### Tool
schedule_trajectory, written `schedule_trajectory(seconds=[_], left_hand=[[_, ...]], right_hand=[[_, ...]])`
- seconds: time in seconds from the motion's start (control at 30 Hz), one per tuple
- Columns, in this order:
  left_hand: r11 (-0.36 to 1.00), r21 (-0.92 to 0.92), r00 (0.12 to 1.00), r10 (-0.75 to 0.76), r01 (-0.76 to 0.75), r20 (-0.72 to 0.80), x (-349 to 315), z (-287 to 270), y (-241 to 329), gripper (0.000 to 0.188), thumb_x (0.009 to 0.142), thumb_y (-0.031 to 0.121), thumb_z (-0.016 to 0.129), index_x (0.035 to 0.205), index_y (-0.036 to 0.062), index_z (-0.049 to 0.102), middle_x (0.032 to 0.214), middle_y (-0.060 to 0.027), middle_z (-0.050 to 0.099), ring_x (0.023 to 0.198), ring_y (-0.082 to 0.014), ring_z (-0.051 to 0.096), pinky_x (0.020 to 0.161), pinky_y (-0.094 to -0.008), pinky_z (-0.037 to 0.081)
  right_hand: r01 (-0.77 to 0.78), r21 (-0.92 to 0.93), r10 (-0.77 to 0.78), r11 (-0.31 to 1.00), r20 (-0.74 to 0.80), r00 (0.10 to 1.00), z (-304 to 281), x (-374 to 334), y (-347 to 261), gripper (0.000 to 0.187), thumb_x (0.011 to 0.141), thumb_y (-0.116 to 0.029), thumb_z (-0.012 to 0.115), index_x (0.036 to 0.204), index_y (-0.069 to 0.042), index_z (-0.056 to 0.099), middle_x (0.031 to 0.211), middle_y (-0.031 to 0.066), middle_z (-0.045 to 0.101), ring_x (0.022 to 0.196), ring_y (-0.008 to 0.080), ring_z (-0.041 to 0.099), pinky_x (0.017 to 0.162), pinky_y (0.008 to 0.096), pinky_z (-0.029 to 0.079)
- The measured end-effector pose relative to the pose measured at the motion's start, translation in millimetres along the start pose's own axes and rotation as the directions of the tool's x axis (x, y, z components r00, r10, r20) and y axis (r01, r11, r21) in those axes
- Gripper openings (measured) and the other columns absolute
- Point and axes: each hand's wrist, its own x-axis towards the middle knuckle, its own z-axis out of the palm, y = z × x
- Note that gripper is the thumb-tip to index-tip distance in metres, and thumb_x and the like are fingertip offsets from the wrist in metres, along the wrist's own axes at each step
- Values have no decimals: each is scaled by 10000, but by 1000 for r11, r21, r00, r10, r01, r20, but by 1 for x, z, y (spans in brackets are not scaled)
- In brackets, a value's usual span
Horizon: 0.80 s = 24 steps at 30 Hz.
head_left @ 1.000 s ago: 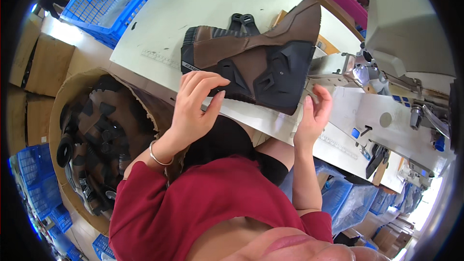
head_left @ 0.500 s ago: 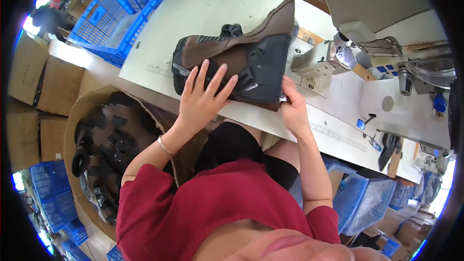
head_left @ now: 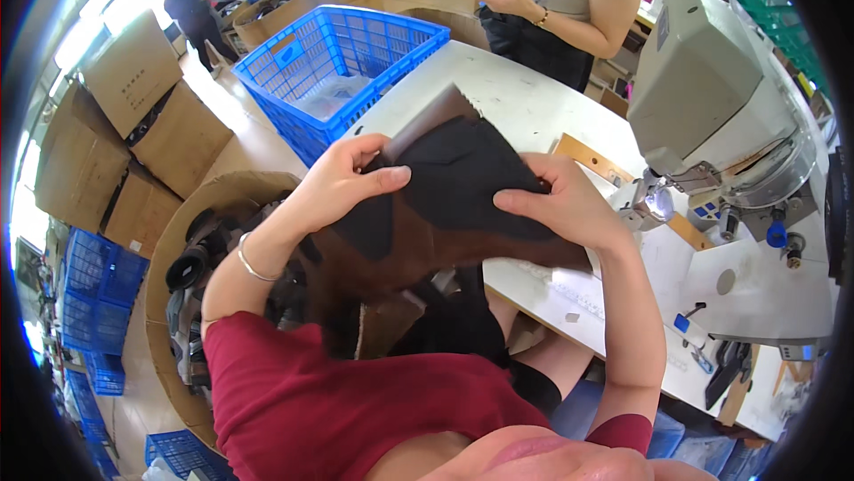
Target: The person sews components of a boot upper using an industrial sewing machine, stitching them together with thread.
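A brown and black boot upper [head_left: 445, 192] is held up in front of me, above the near edge of the white table. My left hand [head_left: 347, 183] pinches its upper left edge, thumb on the near face and fingers partly hidden behind. At the opposite side my right hand [head_left: 569, 201] grips it the same way, with the thumb pressed on the black panel. The lower brown part hangs toward my lap and the big carton, and is blurred there.
To the right stands an industrial sewing machine [head_left: 694, 80] with its lamp lit. A blue plastic crate [head_left: 347, 45] sits at the table's far left. Left of me, a round-walled carton [head_left: 165, 303] holds several similar pieces. Another person [head_left: 560, 0] stands beyond the white table [head_left: 569, 112].
The boot upper was lying on the table under my spread left hand; now it is lifted, turned and gripped by both hands. The view has tilted up, bringing the other person in.
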Motion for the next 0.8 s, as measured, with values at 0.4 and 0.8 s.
schedule_trajectory(seconds=[0.4, 0.8], left_hand=[[863, -496, 568, 361, 98, 740, 119, 99, -3, 507, 911, 488, 527, 877, -1, 658, 822, -45, 636, 749, -98, 564, 687, -263, 464], [947, -280, 711, 304, -155, 634, 198, 213, 91, 254, 843, 175, 646, 1038, 11, 646, 921, -68, 662, 874, -156, 604, 784, -286, 475]], right_hand=[[-293, 528, 248, 798, 155, 956, 15, -91, 43, 420, 893, -215, 623, 1225, 23, 527, 1076, 32, 613, 988, 102, 542, 883, 266, 443], [-138, 536, 424, 833, -460, 780, -29, -144, 64, 313, 917, -151, 574, 1172, 26, 538, 1024, 26, 608, 910, 81, 536, 823, 245, 457]])
